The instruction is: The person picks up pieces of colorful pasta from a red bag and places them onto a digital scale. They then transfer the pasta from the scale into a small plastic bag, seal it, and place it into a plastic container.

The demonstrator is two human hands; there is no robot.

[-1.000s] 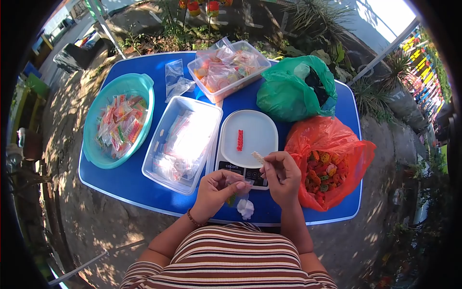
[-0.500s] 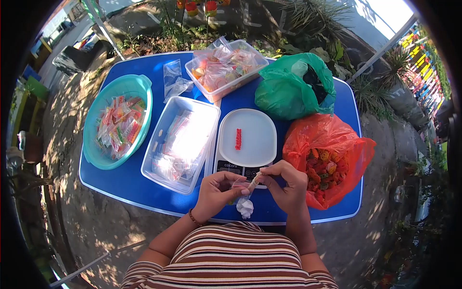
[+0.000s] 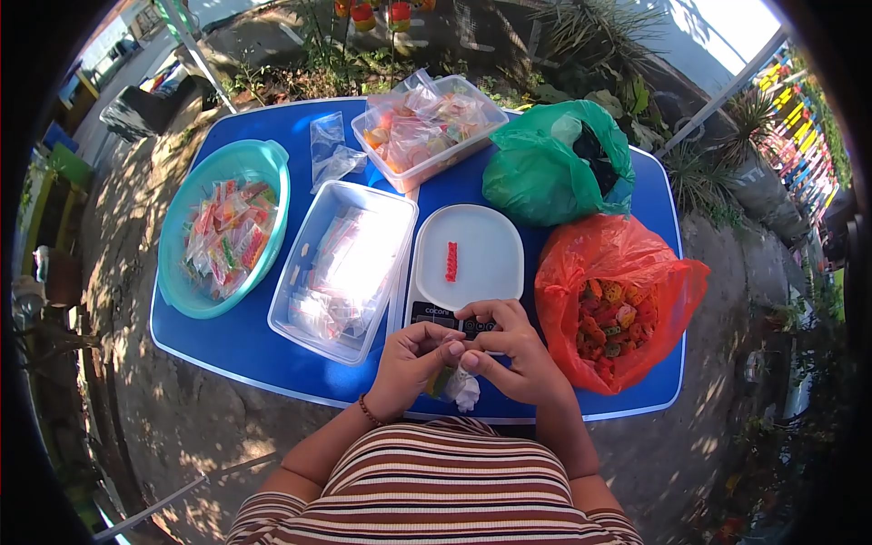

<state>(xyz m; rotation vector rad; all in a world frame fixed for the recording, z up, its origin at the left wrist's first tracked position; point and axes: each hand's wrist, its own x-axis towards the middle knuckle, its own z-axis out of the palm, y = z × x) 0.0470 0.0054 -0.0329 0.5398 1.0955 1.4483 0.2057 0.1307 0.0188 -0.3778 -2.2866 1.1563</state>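
Note:
My left hand is closed in a pinch on a small clear plastic bag with something green and yellow inside. Thumb and fingers of my right hand meet the left fingertips at the top of this bag, which the fingers mostly hide. A crumpled white wad, perhaps tissue or paper, shows just below the fingers. Beyond my hands stands a white kitchen scale, its buttons partly covered by my right hand. One red, bumpy stick-shaped piece lies upright on its plate.
A white tub of small clear packets and a turquoise basin of filled packets stand left. Behind is another plastic tub of packets, beside loose clear bags. Right are a green bag and an orange bag of colourful bumpy pieces.
My right hand has moved left and slightly down, its fingers now against my left fingertips. The pale twisted strip between the hands is now hidden.

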